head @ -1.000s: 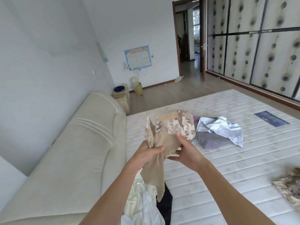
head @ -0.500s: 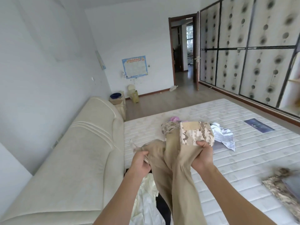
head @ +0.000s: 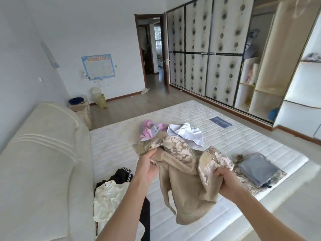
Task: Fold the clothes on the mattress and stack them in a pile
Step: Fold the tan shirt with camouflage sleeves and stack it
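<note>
1. Head view: your left hand (head: 147, 168) has its fingers curled tight round a bunched edge of the tan and camouflage garment (head: 184, 178), gripping it up off the mattress (head: 217, 136).
2. Your right hand (head: 225, 180) clutches the other side of the same garment, fingers closed over a camouflage-patterned part; the two grips are apart, with the cloth sagging between them.
3. Below both grips the plain tan cloth hangs loose in a long fold, clear of the mattress surface.
4. Just beyond your right grip, a folded grey-blue piece (head: 258, 168) lies flat on top of a camouflage piece (head: 248, 185) near the mattress edge.
5. Beyond your left grip, past the raised cloth, lie a pink garment (head: 149, 128) and, beside it, a crumpled white-blue garment (head: 186, 133), both unfolded.
6. Below and to the left of your left grip, a cream garment (head: 108, 197) lies over a black garment (head: 124, 174) with a checked trim, against the cream headboard (head: 43, 153).
7. Far past your right grip, a dark blue label (head: 220, 122) lies flat on the mattress.
</note>
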